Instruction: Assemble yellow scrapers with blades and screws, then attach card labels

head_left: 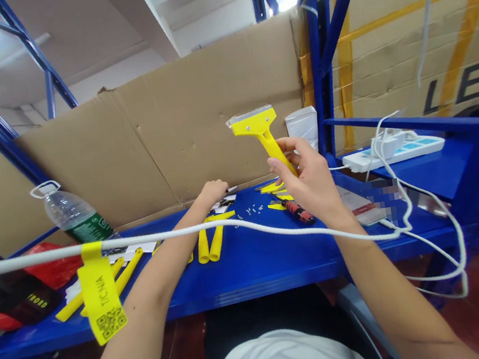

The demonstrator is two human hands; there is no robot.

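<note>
My right hand (312, 175) grips a yellow scraper (267, 140) by its handle, raised above the bench with its wide head up. A metal strip fastened with two screws runs along the head. My left hand (214, 191) reaches to the back of the bench with its fingers closed beside a small metal-looking piece (232, 190); what it holds is unclear. Between the hands lie several tiny loose screws (252, 209). Yellow handles (216, 242) lie just in front of my left hand. A red-and-black screwdriver (299, 211) rests below my right hand, by more yellow parts (273, 187).
A white cable (228, 224) with a yellow tag (101, 297) crosses in front of my arms. A plastic bottle (77, 211), a black-and-red bag (18, 288) and yellow handles (122, 279) are at left. A phone-like slab (361, 207) and a power strip (422, 145) are at right.
</note>
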